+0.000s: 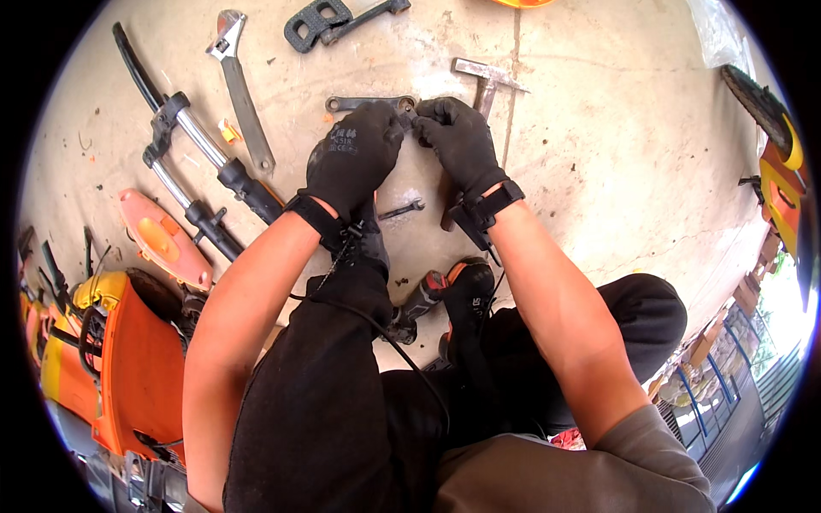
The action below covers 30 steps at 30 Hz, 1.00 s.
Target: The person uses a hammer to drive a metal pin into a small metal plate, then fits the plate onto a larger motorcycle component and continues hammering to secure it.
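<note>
My left hand [355,156] and my right hand [457,141], both in black work gloves, meet fingertip to fingertip above the floor. Their fingers are curled in a pinch around something small and greyish, mostly hidden by the gloves. Just beyond the left knuckles lies a dark metal crank arm [346,103] with a round hole at its end; its right end reaches the fingertips. A hammer [486,85] lies past my right hand, its handle running under that hand. Nearer to me, a small open-end wrench [402,209] rests on the floor between my forearms.
Left of my hands lie an adjustable wrench [241,107], a suspension fork [203,150] and an orange-pink plastic part [165,238]. A pedal on a crank [316,26] is at the far edge. A red-and-grey power tool [421,301] sits by my feet. Orange panels [141,368] stand lower left.
</note>
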{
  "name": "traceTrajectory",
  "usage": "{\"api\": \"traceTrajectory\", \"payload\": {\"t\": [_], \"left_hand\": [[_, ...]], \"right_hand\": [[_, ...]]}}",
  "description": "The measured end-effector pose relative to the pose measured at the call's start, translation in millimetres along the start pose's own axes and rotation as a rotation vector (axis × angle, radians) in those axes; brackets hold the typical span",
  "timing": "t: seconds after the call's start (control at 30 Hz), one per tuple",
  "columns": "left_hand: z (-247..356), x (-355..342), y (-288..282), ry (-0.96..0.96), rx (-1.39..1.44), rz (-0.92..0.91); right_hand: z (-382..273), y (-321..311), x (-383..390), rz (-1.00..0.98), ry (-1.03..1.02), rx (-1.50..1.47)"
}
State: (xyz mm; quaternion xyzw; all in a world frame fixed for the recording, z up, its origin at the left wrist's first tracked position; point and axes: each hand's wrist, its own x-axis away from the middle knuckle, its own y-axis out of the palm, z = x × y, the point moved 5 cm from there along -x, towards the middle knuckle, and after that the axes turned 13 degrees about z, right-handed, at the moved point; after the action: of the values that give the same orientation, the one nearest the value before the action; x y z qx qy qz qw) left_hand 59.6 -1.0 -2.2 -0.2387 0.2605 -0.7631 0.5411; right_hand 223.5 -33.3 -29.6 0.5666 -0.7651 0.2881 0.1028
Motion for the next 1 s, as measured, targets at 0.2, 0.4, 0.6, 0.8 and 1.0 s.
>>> {"api": "traceTrajectory", "payload": {"t": [0.2, 0.4, 0.6, 0.8, 1.0], "left_hand": [[-8.2, -5.5, -4.1, -0.237, 0.001, -0.007], [-16.7, -11.9, -4.9, -0.269, 0.019, 0.008], [-20.3, -13.3, -3.7, -0.275, 0.048, 0.020], [-23.9, -18.1, -5.3, -0.310, 0.051, 0.014], [-25.1, -15.1, -9.9, -0.336, 0.177, -0.013]], "right_hand": [[1.0, 0.7, -1.1, 0.014, 0.133, -0.143], [17.1, 8.0, -3.3, 0.042, 0.213, -0.177], [11.4, 12.2, -0.6, 0.031, 0.198, -0.160], [4.2, 11.7, -0.2, 0.025, 0.165, -0.058], [4.1, 12.8, 8.3, 0.060, 0.138, -0.126]]}}
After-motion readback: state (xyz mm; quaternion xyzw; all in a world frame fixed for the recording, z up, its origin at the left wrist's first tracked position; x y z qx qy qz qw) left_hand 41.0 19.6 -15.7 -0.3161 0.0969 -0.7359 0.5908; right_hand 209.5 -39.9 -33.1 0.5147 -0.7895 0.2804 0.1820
